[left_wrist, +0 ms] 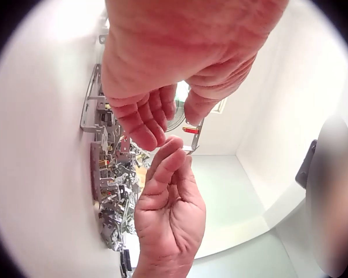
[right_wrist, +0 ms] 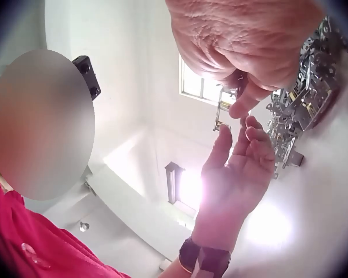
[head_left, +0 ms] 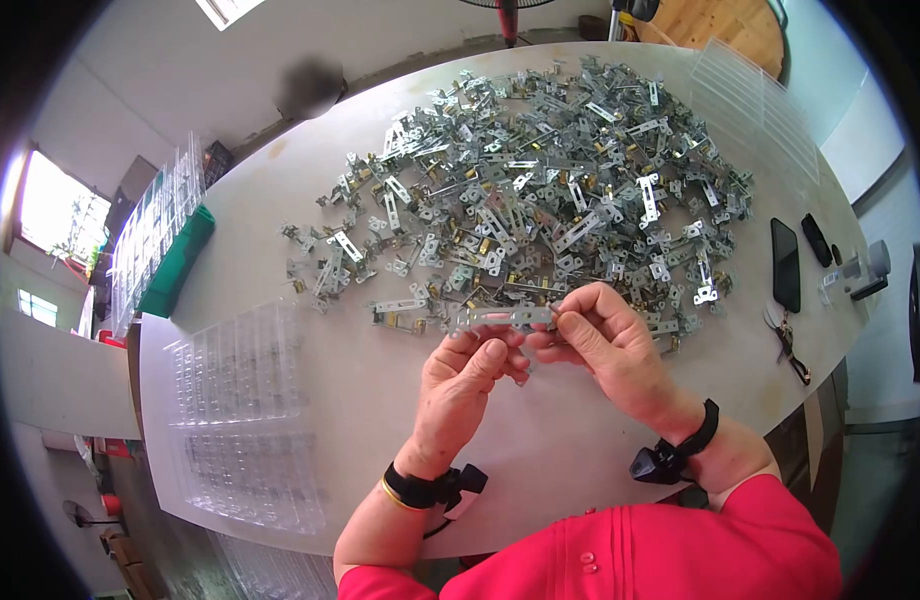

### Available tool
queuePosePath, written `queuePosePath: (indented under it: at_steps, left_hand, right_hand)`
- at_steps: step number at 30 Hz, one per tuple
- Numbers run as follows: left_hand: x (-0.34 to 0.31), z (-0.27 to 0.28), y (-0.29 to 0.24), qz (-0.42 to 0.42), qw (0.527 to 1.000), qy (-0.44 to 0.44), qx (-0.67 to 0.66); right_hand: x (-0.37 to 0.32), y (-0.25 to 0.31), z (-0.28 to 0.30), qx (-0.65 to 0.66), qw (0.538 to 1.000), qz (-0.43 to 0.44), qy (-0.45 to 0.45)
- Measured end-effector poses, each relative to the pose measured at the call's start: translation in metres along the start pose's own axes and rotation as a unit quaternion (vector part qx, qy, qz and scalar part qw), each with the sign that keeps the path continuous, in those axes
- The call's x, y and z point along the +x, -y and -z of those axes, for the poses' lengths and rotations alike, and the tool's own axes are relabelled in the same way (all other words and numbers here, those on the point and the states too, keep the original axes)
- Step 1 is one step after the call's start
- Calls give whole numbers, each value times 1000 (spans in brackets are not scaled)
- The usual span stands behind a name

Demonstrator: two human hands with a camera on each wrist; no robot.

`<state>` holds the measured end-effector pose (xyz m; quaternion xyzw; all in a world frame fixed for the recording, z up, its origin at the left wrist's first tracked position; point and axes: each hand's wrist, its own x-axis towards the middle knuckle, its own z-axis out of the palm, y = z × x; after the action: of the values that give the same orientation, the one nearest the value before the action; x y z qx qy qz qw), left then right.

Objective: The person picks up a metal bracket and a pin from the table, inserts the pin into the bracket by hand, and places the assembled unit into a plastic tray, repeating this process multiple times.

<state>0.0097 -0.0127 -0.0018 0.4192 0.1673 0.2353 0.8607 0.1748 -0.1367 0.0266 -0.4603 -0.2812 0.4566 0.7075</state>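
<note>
A silvery metal bracket (head_left: 505, 316) with a long slot lies level above the near edge of a pile of similar metal parts (head_left: 540, 190). My right hand (head_left: 620, 350) pinches its right end between thumb and fingers. Below its left part is my left hand (head_left: 458, 385), palm turned up, fingers loosely extended and thumb apart. In the right wrist view the left thumb is close to the bracket (right_wrist: 218, 116); whether it touches is unclear. Brass-coloured pieces show on the bracket there. The left wrist view shows the fingertips of both hands close together, the bracket (left_wrist: 195, 139) partly behind them.
Clear plastic trays (head_left: 240, 370) lie at the left of the table, with a green bin (head_left: 177, 262) holding more behind. On the right are a phone (head_left: 785, 265), pliers (head_left: 788, 348) and a tape dispenser (head_left: 860, 270). Another clear tray (head_left: 755, 105) lies back right.
</note>
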Motion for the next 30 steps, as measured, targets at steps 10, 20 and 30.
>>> queuePosePath:
  at_steps: [10,20,30]
  left_hand:
    - [2,10,3,-48,997,49,-44]
    - [1,7,-5,-42,998,25,-33]
    - [-1,9,-2,-18,995,63,73]
  right_hand:
    - [-6,-10,-10,8,994,-88,65]
    - [-12,4,-12,-103,987,-82,93]
    - [-10,9,-9,-304,948,88,16]
